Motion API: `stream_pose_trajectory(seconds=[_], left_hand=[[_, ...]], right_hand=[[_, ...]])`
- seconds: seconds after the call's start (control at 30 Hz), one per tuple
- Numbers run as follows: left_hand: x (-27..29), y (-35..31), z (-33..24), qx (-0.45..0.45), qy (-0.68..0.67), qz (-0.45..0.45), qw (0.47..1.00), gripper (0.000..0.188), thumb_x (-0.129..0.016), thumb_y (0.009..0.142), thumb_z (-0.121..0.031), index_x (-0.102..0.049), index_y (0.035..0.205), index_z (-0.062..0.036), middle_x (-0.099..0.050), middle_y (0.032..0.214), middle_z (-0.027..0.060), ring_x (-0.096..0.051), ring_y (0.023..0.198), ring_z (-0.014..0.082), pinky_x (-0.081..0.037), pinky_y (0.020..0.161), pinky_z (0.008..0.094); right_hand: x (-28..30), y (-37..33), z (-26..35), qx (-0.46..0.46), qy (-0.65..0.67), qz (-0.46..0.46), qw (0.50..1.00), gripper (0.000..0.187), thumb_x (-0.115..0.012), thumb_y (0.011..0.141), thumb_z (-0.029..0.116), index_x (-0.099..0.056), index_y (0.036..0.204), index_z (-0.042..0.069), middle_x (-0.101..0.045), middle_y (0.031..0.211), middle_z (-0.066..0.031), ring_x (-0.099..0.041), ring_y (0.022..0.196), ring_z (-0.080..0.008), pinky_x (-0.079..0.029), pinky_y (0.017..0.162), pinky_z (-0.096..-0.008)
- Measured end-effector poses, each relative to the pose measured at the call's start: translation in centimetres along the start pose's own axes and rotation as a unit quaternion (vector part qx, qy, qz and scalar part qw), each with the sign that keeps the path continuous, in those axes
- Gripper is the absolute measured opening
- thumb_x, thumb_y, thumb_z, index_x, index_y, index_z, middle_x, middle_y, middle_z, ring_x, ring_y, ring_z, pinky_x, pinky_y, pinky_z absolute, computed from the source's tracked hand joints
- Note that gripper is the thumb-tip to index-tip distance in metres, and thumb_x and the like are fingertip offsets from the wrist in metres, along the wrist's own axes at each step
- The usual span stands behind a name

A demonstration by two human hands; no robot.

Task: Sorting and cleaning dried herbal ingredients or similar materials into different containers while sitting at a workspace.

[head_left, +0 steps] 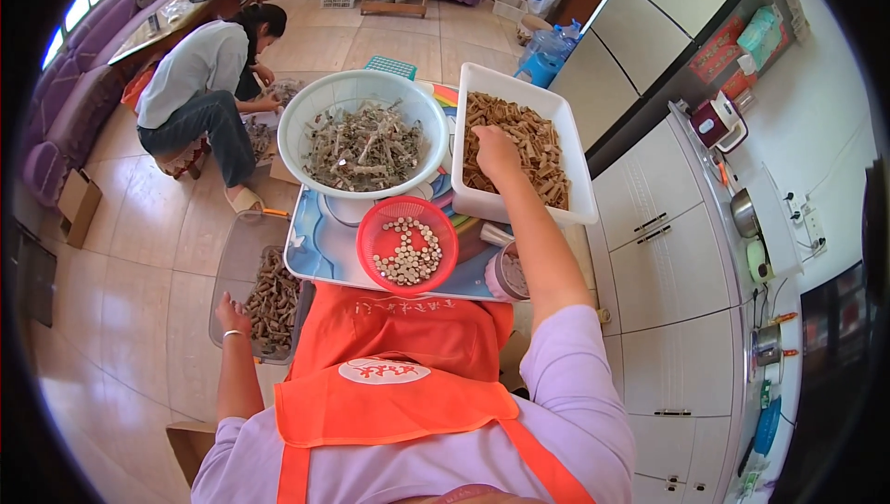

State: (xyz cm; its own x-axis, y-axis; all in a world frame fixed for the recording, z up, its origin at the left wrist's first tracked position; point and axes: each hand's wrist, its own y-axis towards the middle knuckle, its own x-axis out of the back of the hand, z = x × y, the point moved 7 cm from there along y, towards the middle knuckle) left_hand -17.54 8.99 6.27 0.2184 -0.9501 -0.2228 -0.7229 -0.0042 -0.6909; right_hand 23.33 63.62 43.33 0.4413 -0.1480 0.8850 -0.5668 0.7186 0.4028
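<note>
My right hand (498, 150) reaches over the white rectangular bin (586, 200), which is heaped with short brown strip-like pieces (536, 147). Its fingers look curled in, and I cannot make out what is in them. Low on the left, my left hand (232, 314) is at the near edge of a grey translucent tub (234, 258), fingers apart and nothing visible in them. Darker brown, roll-shaped pieces (273, 295) fill part of that tub. Between my arms, a red round basket (369, 261) holds many small pale discs (413, 254). Behind it stands a pale basin (295, 138) of tangled grey-green scraps (362, 147).
The low table (311, 244) has a colourful printed top. A pink cup-like container (505, 274) stands by my right forearm. A co-worker (209, 77) crouches at the far left beside grey scraps. White cabinets (681, 263) line the right side; a cardboard box (79, 203) is on the left floor.
</note>
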Motion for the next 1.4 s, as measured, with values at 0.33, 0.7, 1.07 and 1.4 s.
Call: stream_pose_trajectory(seconds=[0.33, 0.7, 1.07, 1.4], left_hand=[[-12.0, -24.9, -3.9, -0.437, 0.118, 0.247, 0.857, 0.043, -0.047, 0.088, 0.009, -0.048, 0.131, 0.0003, -0.057, 0.123, 0.0115, -0.057, 0.114, 0.022, -0.043, 0.103, 0.0331], [-21.7, -44.1, 2.8, -0.239, 0.145, 0.622, 0.731, 0.019, -0.047, 0.094, 0.01, -0.059, 0.106, 0.0008, -0.062, 0.099, 0.0051, -0.06, 0.093, 0.012, -0.048, 0.087, 0.0252], [-17.7, -43.6, 6.3, -0.127, 0.199, 0.654, 0.719, 0.021, -0.043, 0.094, 0.011, -0.059, 0.102, 0.0007, -0.062, 0.097, 0.0048, -0.059, 0.088, 0.0112, -0.049, 0.082, 0.0253], [-19.4, -42.9, 4.4, -0.088, 0.156, 0.634, 0.752, 0.041, -0.049, 0.101, -0.005, -0.039, 0.14, -0.002, -0.053, 0.133, 0.0101, -0.054, 0.123, 0.0185, -0.047, 0.099, 0.0301]], right_hand=[[-2.0, 3.0, -2.2, -0.166, -0.07, 0.099, 0.979, 0.027, -0.063, 0.087, 0.021, -0.064, 0.108, 0.005, -0.068, 0.109, -0.0176, -0.065, 0.103, -0.0363, -0.052, 0.086, -0.0486], [-0.2, 2.3, -1.8, -0.104, -0.028, 0.023, 0.994, 0.017, -0.064, 0.086, 0.022, -0.067, 0.094, 0.007, -0.069, 0.092, -0.0146, -0.066, 0.088, -0.0353, -0.053, 0.077, -0.0483], [-3.7, 3.7, -2.0, -0.168, -0.062, 0.111, 0.977, 0.025, -0.053, 0.091, 0.014, -0.066, 0.109, 0.003, -0.067, 0.114, -0.0208, -0.064, 0.107, -0.0376, -0.053, 0.088, -0.048], [7.6, -5.4, 11.3, -0.05, 0.263, 0.013, 0.963, 0.023, -0.06, 0.093, 0.019, -0.069, 0.11, 0.008, -0.07, 0.094, -0.018, -0.066, 0.087, -0.0376, -0.051, 0.077, -0.0459]])
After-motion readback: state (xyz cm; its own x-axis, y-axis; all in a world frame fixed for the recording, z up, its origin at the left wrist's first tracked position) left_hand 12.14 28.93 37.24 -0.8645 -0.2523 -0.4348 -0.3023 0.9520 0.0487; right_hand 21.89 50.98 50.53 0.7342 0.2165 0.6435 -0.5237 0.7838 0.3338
